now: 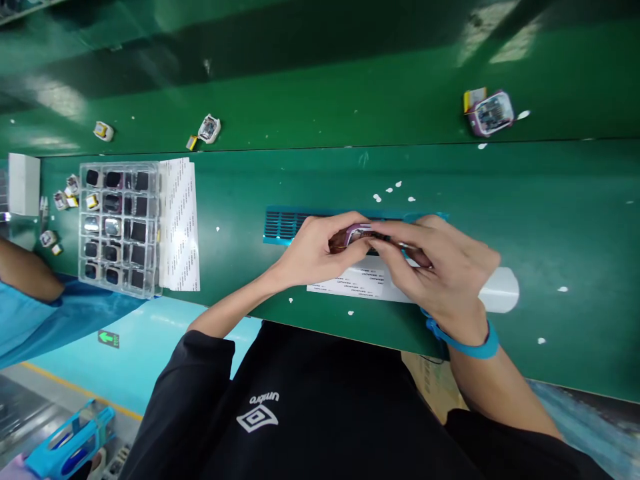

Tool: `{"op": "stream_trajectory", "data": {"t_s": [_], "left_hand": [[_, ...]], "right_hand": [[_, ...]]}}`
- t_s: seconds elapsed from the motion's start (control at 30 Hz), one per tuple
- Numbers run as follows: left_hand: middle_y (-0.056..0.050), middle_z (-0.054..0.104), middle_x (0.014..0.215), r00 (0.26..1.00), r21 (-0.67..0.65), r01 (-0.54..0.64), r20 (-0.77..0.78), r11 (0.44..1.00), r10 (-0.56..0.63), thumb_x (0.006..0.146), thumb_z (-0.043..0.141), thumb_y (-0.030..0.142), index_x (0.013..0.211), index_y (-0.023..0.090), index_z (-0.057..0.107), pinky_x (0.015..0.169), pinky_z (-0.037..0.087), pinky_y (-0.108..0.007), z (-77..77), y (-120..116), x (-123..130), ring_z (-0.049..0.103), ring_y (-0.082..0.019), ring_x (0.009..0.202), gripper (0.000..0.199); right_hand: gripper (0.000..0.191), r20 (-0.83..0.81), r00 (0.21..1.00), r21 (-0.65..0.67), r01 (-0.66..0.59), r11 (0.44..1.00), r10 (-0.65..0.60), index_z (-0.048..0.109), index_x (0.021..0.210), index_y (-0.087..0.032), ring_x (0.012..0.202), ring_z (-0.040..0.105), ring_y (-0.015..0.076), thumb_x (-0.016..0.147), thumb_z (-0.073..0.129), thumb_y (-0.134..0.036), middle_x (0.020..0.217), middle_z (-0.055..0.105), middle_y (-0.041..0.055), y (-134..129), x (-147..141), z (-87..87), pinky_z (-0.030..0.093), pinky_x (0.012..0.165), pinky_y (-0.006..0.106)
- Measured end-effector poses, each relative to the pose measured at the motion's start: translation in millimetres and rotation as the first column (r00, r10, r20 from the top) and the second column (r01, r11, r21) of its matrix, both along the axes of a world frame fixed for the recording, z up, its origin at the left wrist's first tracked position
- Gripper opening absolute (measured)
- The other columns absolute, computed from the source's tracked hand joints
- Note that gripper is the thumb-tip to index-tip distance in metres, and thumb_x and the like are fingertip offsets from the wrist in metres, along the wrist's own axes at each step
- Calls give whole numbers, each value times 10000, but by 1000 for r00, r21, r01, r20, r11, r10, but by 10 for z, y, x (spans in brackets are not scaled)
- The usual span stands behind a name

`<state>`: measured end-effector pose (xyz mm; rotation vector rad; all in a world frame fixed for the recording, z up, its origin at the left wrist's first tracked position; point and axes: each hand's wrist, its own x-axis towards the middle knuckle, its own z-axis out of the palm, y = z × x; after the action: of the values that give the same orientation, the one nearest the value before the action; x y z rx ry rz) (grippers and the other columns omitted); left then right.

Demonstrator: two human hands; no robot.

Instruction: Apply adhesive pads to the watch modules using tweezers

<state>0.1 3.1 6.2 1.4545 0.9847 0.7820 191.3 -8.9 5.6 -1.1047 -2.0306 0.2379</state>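
Observation:
My left hand (325, 253) is closed around a small purple-rimmed device housing (357, 232), holding it above the green bench. From the right, my right hand (440, 267) meets it with thumb and index finger pinched at the housing's edge, by a thin dark item too small to identify. A blue wristband circles my right wrist. Beneath both hands lie a blue sheet with black strips (280, 225) and a white printed sheet (345, 280), its right end curled. What is inside the housing is mostly hidden by my fingers.
A clear compartment tray (155, 233) of dark-faced devices stands left, beside white printed sheets (180, 227). Opened devices with yellow-edged batteries lie at the back, one purple (493, 113), one white (209, 129). A person's arm (25, 273) rests at the far left. Small white bits dot the bench.

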Motion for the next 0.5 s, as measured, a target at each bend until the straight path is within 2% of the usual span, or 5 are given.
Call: {"op": "stream_trajectory", "data": {"t_s": [0.13, 0.23, 0.37, 0.5], "left_hand": [[36, 504, 653, 999, -34, -32, 13, 999, 32, 972, 598, 394, 932, 207, 657, 498, 280, -263, -21, 8, -8, 365, -100, 548, 199], [25, 537, 669, 999, -65, -34, 17, 997, 35, 996, 574, 426, 930, 221, 645, 521, 314, -271, -8, 14, -16, 411, -114, 574, 227], [19, 592, 719, 999, -72, -40, 6, 997, 41, 1025, 505, 400, 942, 228, 621, 563, 364, -275, 40, 10, -31, 452, -120, 602, 223], [33, 577, 673, 994, 25, -50, -93, 998, 52, 1035, 494, 368, 955, 222, 611, 603, 401, -279, 56, -17, -37, 487, -121, 589, 203]], "right_hand": [[254, -46, 999, 12, 25, 1000, -25, 704, 1053, -303, 518, 605, 113, 891, 778, -122, 741, 726, -38, -8, 11, -10, 427, 429, 275], [329, -30, 999, -22, 28, 999, -28, 705, 1152, -333, 551, 647, 130, 892, 789, -151, 849, 770, -25, -23, 33, -9, 487, 464, 284], [468, 73, 997, 15, 16, 1000, -17, 671, 1305, -365, 706, 740, 173, 903, 775, -149, 966, 789, -4, -35, 40, -4, 544, 540, 291], [393, 35, 999, -18, 15, 1000, -14, 677, 1232, -305, 587, 644, 117, 902, 764, -112, 947, 765, 2, -26, -7, -8, 509, 496, 271]]}}
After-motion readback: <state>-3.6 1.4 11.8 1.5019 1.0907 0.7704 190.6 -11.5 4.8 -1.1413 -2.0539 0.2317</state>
